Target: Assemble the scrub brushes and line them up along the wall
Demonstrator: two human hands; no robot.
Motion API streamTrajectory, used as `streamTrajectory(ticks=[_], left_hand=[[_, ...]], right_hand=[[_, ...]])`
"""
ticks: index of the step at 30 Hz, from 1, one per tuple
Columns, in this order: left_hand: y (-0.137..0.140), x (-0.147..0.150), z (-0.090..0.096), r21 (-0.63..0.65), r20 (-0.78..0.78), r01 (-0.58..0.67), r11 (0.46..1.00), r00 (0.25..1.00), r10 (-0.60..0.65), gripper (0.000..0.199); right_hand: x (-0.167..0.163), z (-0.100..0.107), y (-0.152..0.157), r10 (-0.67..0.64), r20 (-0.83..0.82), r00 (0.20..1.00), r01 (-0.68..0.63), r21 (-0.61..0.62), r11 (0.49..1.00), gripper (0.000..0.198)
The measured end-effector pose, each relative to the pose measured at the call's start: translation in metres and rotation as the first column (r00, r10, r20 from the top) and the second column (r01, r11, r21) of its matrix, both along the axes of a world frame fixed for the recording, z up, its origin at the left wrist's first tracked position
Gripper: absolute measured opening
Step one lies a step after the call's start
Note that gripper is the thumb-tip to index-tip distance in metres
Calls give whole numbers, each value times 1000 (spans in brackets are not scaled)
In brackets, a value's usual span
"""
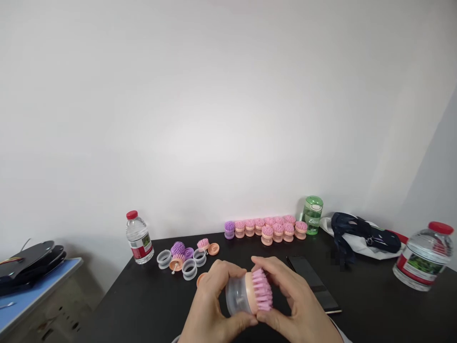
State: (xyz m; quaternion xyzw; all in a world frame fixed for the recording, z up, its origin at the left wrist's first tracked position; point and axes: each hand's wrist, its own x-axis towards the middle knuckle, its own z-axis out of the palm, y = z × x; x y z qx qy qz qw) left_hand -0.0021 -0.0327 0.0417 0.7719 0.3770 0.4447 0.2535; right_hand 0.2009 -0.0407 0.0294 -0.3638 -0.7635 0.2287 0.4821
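A round scrub brush (pixel 251 292) with pink bristles, a peach collar and a see-through plastic base lies tilted on its side between my two hands, above the black table. My left hand (pixel 217 305) wraps its thumb and fingers around the see-through base. On the bristle end, my right hand (pixel 291 301) pinches the brush between thumb and fingers. Just beyond my left hand are loose brush parts: see-through rings (pixel 189 269), a purple bristle head (pixel 177 248), a peach piece with pink bristles and a white stem (pixel 177 261), and a peach disc (pixel 213 249).
Along the wall stand several pink brushes (pixel 277 231) and one purple brush (pixel 229 229), beside a green jar (pixel 312 215). A phone (pixel 314 285) lies right of my hands. Water bottles (pixel 139 238) flank both sides; a dark pouch (pixel 371 233) rests on white cloth.
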Motion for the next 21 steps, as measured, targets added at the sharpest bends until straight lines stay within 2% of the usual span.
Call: streamTrajectory(ticks=[3,5,6,8,11,12,14,16,19,21], left_hand=[[1,2,-8,227,-22,-3,974,1000,8,46],[3,4,-12,352,-45,3,936,999,13,47],[5,5,-14,371,-54,4,929,998,17,46],[8,6,-17,302,-50,-33,953,997,51,45],[12,8,-21,72,-7,-113,991,993,114,46],[13,8,-23,11,10,-127,992,992,127,46],[16,9,-26,-63,43,-117,991,992,120,45],[17,9,-31,-119,69,-97,988,992,106,44],[14,5,-43,-195,102,-95,976,988,116,48],[6,0,-54,-246,122,-103,964,983,136,50]], right_hand=[[-6,0,2,-74,6,997,74,39,997,47],[-7,-1,6,-86,22,996,86,20,996,54],[-7,-2,9,-87,31,996,87,1,996,61],[-3,-3,14,-83,35,996,85,-32,996,72],[7,-4,18,-11,84,996,12,-19,1000,89],[10,-4,19,27,123,992,-26,-12,1000,87],[14,-4,21,75,193,978,-72,-24,997,71],[16,-6,24,64,217,974,-48,-80,996,64],[16,-13,27,49,209,977,-10,-183,983,83],[15,-20,25,112,204,973,-76,-178,981,88]])
